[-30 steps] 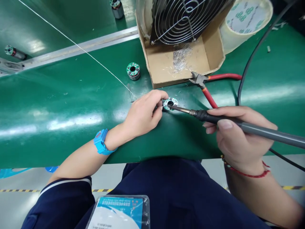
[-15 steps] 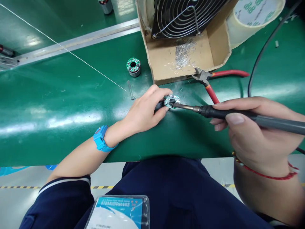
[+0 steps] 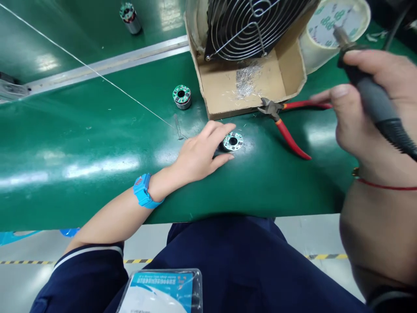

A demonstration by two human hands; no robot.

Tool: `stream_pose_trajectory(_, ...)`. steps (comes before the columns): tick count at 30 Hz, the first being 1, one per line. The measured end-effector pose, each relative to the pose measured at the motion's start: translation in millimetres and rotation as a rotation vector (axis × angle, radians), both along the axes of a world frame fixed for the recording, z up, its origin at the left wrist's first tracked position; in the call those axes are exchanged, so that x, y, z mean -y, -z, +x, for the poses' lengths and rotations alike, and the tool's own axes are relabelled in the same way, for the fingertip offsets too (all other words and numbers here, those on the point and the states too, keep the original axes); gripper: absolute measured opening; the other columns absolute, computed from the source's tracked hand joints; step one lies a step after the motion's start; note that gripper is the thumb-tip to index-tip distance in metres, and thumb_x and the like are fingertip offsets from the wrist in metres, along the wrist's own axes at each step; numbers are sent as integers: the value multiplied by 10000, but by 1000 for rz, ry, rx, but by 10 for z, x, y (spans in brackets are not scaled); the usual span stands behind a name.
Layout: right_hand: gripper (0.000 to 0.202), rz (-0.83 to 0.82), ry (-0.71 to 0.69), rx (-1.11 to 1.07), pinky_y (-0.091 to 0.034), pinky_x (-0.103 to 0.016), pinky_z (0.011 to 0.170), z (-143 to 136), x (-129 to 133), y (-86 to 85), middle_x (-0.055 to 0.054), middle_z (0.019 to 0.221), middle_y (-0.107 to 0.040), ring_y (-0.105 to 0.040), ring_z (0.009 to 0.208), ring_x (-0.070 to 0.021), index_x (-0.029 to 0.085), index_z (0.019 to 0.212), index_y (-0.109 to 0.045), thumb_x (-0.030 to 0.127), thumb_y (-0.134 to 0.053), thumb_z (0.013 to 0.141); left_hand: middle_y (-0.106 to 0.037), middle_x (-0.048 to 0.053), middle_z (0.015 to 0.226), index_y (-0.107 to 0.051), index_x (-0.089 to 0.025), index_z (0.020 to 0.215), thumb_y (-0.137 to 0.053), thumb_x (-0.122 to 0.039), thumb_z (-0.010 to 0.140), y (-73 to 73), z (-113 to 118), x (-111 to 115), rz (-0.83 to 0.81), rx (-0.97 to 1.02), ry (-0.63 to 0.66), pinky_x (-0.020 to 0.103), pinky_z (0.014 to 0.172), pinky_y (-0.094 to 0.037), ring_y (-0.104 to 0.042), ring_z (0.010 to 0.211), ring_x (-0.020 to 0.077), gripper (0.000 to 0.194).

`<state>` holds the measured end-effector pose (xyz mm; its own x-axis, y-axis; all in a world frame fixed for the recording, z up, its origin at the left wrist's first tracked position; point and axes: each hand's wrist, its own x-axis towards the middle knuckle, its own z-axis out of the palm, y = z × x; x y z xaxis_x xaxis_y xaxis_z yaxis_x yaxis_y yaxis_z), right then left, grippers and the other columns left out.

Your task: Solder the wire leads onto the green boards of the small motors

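Note:
My left hand point(image 3: 203, 152) rests on the green bench around a small motor stator with a round circuit board point(image 3: 233, 141) facing up. Its thumb and index finger stand apart on either side, with narrow gaps to the board; the other fingers are partly hidden. In my right hand point(image 3: 365, 100) is a soldering iron point(image 3: 379, 98), lifted at the right with its tip toward the clear tape roll. Red-handled cutters point(image 3: 273, 108) lie spread between the hands. A second stator with a board point(image 3: 181, 96) stands beyond my left hand.
A cardboard box point(image 3: 211, 98) holds a fan point(image 3: 250, 26) and wire clippings point(image 3: 246, 80). Behind it to the right is a tape roll point(image 3: 337, 26). Solder wire point(image 3: 97, 74) crosses the left side. Another stator point(image 3: 130, 18) stands past the metal rail point(image 3: 114, 63).
The soldering iron has left the board and moved up and right in my right hand. My left thumb has spread away from the board, which now faces more upward.

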<state>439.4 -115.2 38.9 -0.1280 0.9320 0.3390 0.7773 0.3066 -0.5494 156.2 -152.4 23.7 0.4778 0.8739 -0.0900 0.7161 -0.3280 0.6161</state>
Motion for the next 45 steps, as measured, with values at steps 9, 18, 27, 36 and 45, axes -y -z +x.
stream_pose_trajectory(9,1019,31,-174,252,-397,-632,1126,179,58,553,-250,1445,-478,-459,1388,-410,106,1426,-386,734,-704,689,-658,53,1257,-510,-188,1296,-638,-216,926,45,32,45,-25,64,-34,297,910,-511,-643,1145,198,393)
stream_pose_trajectory(18,408,13,-200,222,-546,-354,789,10,365,348,-87,1046,-673,-648,961,-208,205,1158,-525,235,-584,756,-665,62,1163,-531,-161,1181,-735,-281,872,-1,10,85,48,272,-67,274,834,-496,-644,1102,195,389)
stream_pose_trajectory(27,332,72,-355,340,-483,-351,658,-111,515,221,-70,1019,-716,-568,796,-230,219,1095,-558,165,-591,770,-671,42,1105,-532,-177,1129,-755,-299,862,-53,16,128,101,252,-67,272,795,-504,-657,1041,181,369)
stream_pose_trajectory(36,247,232,-442,516,-491,-387,709,-137,489,79,-131,990,-679,-571,879,-268,173,1169,-530,242,-534,932,-644,34,1077,-544,-187,1161,-741,-309,868,-66,3,151,195,95,-57,257,709,-498,-654,982,173,373)
stream_pose_trajectory(45,216,299,-477,596,-381,-332,643,-158,472,-21,-46,727,-511,-445,727,-209,163,1111,-581,297,-517,955,-650,48,1083,-563,-185,1181,-709,-364,882,-68,-5,147,252,15,-50,258,712,-484,-635,947,178,377)
